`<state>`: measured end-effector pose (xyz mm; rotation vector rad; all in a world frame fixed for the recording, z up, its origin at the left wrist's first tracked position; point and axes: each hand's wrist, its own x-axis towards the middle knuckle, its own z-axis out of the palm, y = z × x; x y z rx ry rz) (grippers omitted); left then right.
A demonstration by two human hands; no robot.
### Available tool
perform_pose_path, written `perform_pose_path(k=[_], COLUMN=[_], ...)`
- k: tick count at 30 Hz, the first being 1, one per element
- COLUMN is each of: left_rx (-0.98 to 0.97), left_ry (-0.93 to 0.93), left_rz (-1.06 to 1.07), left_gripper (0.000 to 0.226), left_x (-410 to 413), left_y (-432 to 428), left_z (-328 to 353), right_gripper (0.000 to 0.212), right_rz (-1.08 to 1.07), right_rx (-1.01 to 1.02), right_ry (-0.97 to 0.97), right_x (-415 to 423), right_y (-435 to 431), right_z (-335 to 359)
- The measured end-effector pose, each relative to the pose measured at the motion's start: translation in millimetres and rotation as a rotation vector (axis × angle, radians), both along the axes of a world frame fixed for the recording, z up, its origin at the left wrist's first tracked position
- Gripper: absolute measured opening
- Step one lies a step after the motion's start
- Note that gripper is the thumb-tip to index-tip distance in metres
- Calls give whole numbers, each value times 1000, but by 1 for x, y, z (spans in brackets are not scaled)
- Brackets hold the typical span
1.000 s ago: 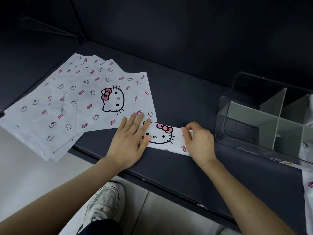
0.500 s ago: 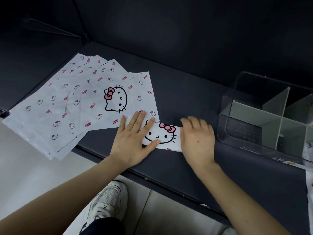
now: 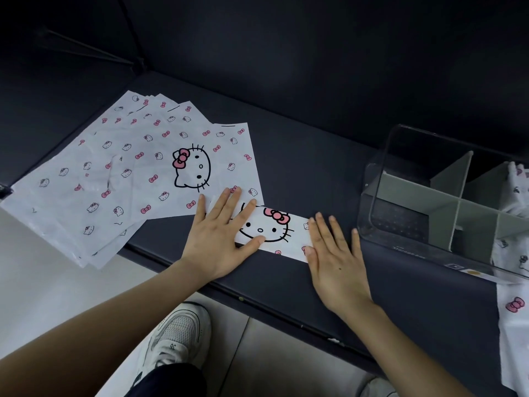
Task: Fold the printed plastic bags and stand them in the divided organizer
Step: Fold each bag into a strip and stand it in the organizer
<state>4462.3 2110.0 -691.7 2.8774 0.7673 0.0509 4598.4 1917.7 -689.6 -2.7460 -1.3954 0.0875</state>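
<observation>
A white bag folded into a narrow strip (image 3: 274, 230), printed with a cat face and a pink bow, lies on the dark table (image 3: 315, 173). My left hand (image 3: 220, 239) presses flat on its left end, fingers spread. My right hand (image 3: 335, 253) lies flat over its right end, fingers straight. A fanned stack of unfolded printed bags (image 3: 128, 173) lies to the left, hanging over the table's edge. The clear divided organizer (image 3: 446, 207) with grey partitions stands at the right; folded printed bags (image 3: 515, 184) show in its far right compartments.
Another printed bag (image 3: 512, 319) lies at the right edge in front of the organizer. The table's front edge runs diagonally below my hands, with pale floor and a white sneaker (image 3: 177, 333) beneath. A dark wall backs the table.
My right hand went from pinching the strip's right end to lying flat on it, folding that end over so the strip is shorter. The left hand stayed pressing the left end.
</observation>
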Motion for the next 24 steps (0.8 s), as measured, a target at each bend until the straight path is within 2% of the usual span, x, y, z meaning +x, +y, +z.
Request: perform_pose_path(k=[6, 8, 10, 12, 15, 20, 22, 24], left_rx=[50, 76, 86, 87, 94, 95, 95, 85], left_ry=[30, 23, -2, -13, -9, 7, 4, -2], left_rz=[-55, -115, -190, -281, -390, -510, -539, -562], left_gripper=[76, 78, 77, 73, 70, 69, 70, 71], left_x=[2, 3, 4, 5, 6, 13, 17, 18], left_y=[4, 8, 14, 21, 32, 41, 42, 42], left_z=[2, 3, 4, 2, 1, 2, 2, 3], right_gripper=[46, 43, 49, 37, 18, 12, 15, 24], right_rz=[-100, -168, -257, -289, -244, -154, -166, -229], right_rx=[280, 248, 135, 27, -24, 68, 126, 170], right_ry=[5, 145, 402, 539, 563, 425, 488, 649], right_x=[0, 9, 21, 27, 22, 1, -5, -7], right_y=[18, 27, 35, 39, 35, 23, 18, 16], right_z=[19, 29, 42, 52, 60, 54, 53, 55])
